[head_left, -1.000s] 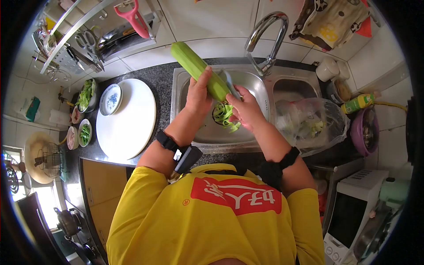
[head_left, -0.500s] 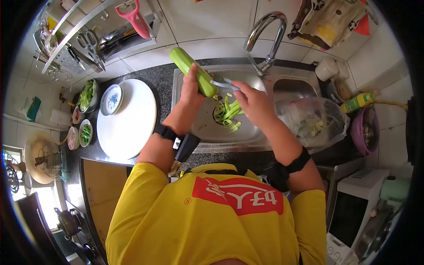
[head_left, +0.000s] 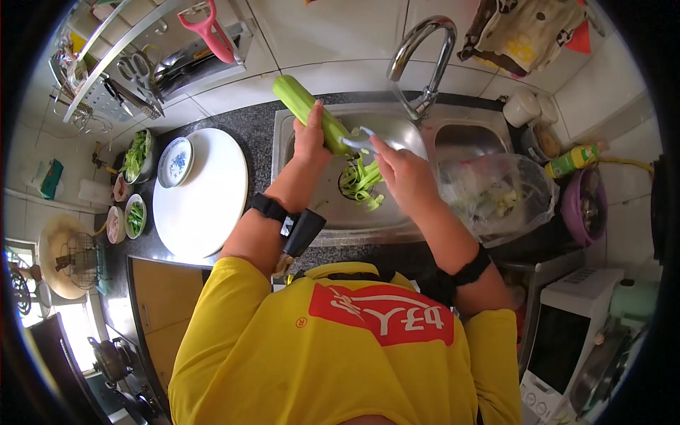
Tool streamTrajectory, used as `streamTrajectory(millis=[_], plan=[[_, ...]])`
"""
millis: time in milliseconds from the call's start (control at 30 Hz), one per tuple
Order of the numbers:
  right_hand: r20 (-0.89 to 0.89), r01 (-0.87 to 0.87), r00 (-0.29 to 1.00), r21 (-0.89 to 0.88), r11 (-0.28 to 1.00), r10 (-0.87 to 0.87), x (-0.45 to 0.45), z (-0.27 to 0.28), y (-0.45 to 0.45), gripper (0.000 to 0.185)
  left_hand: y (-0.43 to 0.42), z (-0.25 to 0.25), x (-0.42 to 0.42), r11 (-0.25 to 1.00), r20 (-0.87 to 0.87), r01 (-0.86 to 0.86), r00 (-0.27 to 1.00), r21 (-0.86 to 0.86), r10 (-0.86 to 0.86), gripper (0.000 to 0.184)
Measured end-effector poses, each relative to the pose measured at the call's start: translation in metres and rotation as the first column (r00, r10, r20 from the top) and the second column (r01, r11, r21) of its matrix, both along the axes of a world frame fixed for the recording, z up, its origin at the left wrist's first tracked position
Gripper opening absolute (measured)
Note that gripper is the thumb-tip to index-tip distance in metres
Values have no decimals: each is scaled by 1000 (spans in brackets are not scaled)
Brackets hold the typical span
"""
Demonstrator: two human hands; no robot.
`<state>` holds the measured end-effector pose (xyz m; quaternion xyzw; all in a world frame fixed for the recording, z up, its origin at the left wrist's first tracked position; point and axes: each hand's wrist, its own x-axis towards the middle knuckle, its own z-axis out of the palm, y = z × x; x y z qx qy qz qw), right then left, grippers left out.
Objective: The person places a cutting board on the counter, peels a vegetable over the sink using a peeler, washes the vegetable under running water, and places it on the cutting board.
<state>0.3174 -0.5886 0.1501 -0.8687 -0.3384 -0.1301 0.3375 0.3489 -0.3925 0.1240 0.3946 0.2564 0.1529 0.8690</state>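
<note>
A long pale-green vegetable [head_left: 297, 97] slants over the left part of the metal sink [head_left: 326, 227], its lower end toward the right. My left hand [head_left: 310, 142] is wrapped round it near the lower half. In my right hand [head_left: 405, 173] is a light blue-grey peeler [head_left: 358, 142], its head close to the vegetable's lower end; whether it touches cannot be made out. Green peelings [head_left: 363, 183] lie in a heap in the basin below, over the drain.
Left of the sink lie a round white board [head_left: 202, 212] with a patterned dish [head_left: 175, 162] and bowls of greens [head_left: 135, 215]. The faucet [head_left: 425, 103] rises behind the sink. A clear plastic bag [head_left: 496, 212] and a purple basin [head_left: 572, 205] are at the right.
My right hand has drawn back from the vegetable's end and turned the peeler, whose head now points up-left. The vegetable and my left hand have shifted slightly left.
</note>
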Motion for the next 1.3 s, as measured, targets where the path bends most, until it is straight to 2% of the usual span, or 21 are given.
streamTrajectory(millis=[100,167,267,400,467,500,567,600,633,667,700,767,867,933,1000,1133,1233,1300], plan=[[-7,67,998,-51,996,-68,0,7,5,32,-3,-5,5,999,35,7,999,44,-9,53],[37,91,996,-173,981,-86,-3,4,6,31,5,-20,12,989,10,16,1000,146,-17,57],[22,33,999,-236,971,-28,-8,-4,-6,31,4,-21,9,987,-18,-72,997,143,75,61],[-16,12,1000,-210,978,-16,-11,-12,-15,29,2,-6,4,998,-13,-50,999,45,51,62],[-14,39,999,-52,998,-40,-4,-12,-13,29,-3,4,2,998,-73,-55,996,22,56,61],[-14,40,999,-51,998,-40,-1,-4,-13,29,-1,5,2,998,-73,-55,996,24,56,61],[-317,61,948,93,994,-29,2,16,-15,26,5,6,0,994,-7,74,997,-83,-74,54],[-366,90,929,88,992,-51,5,15,-17,23,5,4,-1,994,-8,72,997,-84,-73,54],[-367,87,929,87,992,-49,6,17,-18,23,5,2,-3,988,66,136,989,-76,-131,46],[-453,113,890,96,989,-57,8,20,-19,22,5,1,-4,978,142,199,972,-61,-189,39],[-536,139,842,101,985,-64,9,22,-20,21,5,-1,-6,979,142,197,972,-61,-186,39],[-524,123,851,135,983,-34,10,16,-20,21,6,-3,-7,968,244,251,940,-19,-239,37],[-516,105,856,144,984,-16,7,20,-17,22,3,0,-10,974,270,224,939,-6,-215,38],[-522,104,852,116,988,-28,4,25,-14,22,1,2,-11,983,248,185,951,19,-184,38],[-407,83,913,172,982,-6,0,28,-10,24,0,2,-12,988,225,151,962,44,-157,37],[-391,71,920,170,983,1,0,34,0,26,-3,3,-12,989,216,148,965,20,-148,35],[-390,58,920,75,995,-25,-1,31,5,27,-4,-1,-11,987,201,152,966,58,-161,35],[-249,-2,968,51,999,14,-4,23,2,26,-3,-4,-7,983,213,154,962,98,-172,36]])
